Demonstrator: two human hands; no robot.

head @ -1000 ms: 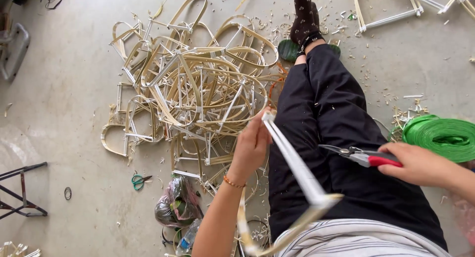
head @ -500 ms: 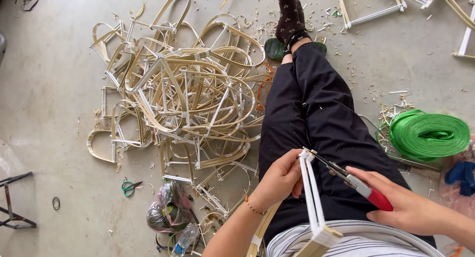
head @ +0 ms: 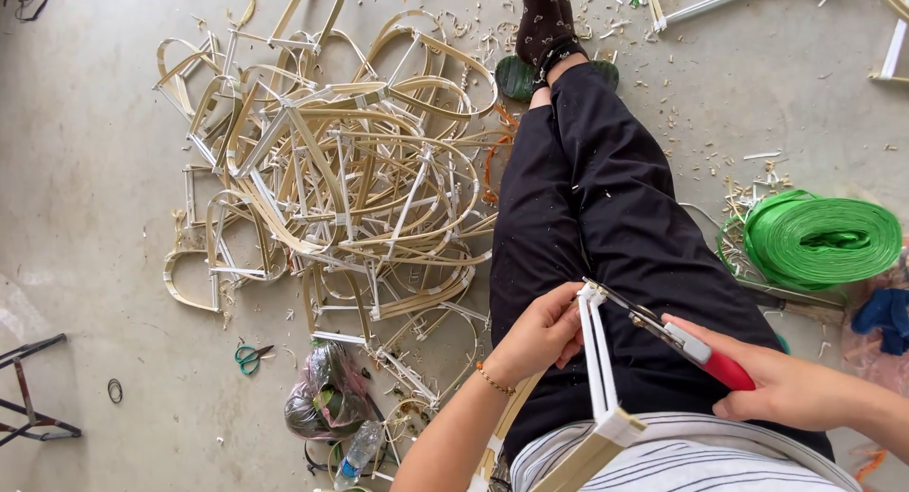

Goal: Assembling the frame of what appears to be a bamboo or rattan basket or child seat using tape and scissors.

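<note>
The grey concrete floor point(head: 85, 170) carries everything, and its biggest load is a tangled heap of pale bent bamboo-strip frames bound with white tape point(head: 331, 179), spread across the upper middle, left of the seated person's black-trousered legs point(head: 587, 217). Near the floor's right edge lies a thick roll of bright green plastic strapping point(head: 822, 238), with wood shavings scattered around it. Toward the bottom edge, below the heap, sit a crumpled plastic bag point(head: 325, 402) and a clear plastic bottle with a blue label point(head: 357, 451); a small pair of green-handled scissors point(head: 249, 357) lies just left of the bag.

Over the lap, the left hand point(head: 540, 336) is curled shut around the top of a narrow bamboo frame piece wrapped in white tape point(head: 597, 359), which rises from the waist. The right hand point(head: 781, 388) is closed around the red handle of a pair of metal pliers point(head: 663, 331), whose tip meets the upper end of that frame piece right beside the left fingers point(head: 563, 312).
</note>
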